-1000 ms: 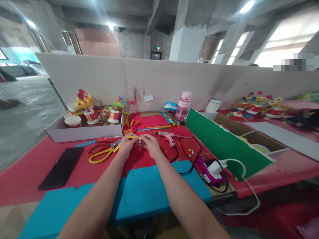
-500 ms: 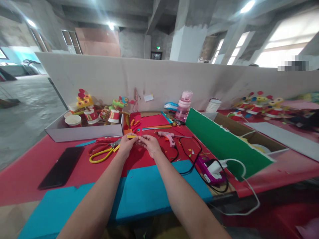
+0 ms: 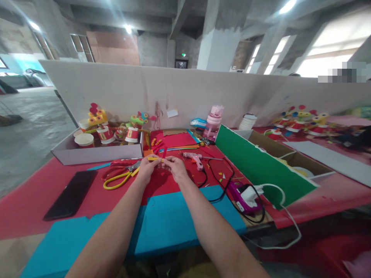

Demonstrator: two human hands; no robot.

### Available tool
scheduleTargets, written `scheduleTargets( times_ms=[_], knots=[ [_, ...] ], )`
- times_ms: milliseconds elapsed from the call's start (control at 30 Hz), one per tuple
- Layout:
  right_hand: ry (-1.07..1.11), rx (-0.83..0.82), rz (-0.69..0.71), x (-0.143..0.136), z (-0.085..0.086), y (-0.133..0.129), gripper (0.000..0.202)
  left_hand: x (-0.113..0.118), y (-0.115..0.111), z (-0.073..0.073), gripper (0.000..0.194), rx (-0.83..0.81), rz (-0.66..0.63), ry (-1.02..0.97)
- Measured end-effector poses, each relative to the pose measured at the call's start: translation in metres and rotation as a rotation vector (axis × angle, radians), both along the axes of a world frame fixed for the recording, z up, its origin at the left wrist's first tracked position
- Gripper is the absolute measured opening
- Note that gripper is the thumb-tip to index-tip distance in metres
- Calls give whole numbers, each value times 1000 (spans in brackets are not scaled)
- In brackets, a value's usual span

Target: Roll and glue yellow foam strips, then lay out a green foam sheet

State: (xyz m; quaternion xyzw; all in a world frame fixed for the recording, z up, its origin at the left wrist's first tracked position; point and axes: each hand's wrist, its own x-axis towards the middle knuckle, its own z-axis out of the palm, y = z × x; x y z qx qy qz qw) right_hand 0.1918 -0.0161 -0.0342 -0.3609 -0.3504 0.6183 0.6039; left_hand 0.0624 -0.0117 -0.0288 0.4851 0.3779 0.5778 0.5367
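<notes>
My left hand (image 3: pixel 148 168) pinches a narrow yellow paper strip (image 3: pixel 152 158) over the red table cover. A red paper strip (image 3: pixel 165 151) stands up where my fingertips meet, crossing the yellow one. My right hand (image 3: pixel 175 167) is closed on these strips from the other side, its fingertips close to the left ones. To the left of my hands lie scissors with yellow handles (image 3: pixel 117 182) and a red-handled tool (image 3: pixel 116 168). A pink glue gun (image 3: pixel 194 159) rests just right of my right hand.
A white box (image 3: pixel 98 154) with paper-cup figures stands at the left, behind a black phone (image 3: pixel 71 195). On the right are a box with a green side (image 3: pixel 261 170) and a purple power strip (image 3: pixel 245 199) with cables. Blue foam (image 3: pixel 185 220) lines the front edge.
The red strip now stands more upright and shows more above my fingertips. Both hands keep nearly the same place; the view has shifted very slightly.
</notes>
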Motion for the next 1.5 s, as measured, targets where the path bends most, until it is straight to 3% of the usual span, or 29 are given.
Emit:
scheduleTargets(
  times_ms=[133, 467, 667, 767, 1100, 1500],
  knots=[
    [-27, -11, 25, 2, -1, 0, 36, 0, 0, 0, 29, 1, 15, -1],
    [69, -38, -68, 1, 2, 2, 31, -7, 3, 3, 37, -121, 162, -153],
    [39, -45, -45, -3, 3, -1, 34, 1, 1, -1, 35, -56, -38, -24],
    [12, -31, -13, -5, 4, -3, 33, 4, 0, -3, 35, -36, -57, -4],
    [-154, -36, -11, -5, 4, -4, 34, 5, 0, -2, 33, 4, 25, 0],
    [-256, -121, 128, -2, 9, -9, 21, -15, 13, -1, 32, -28, 289, -136]
  ],
)
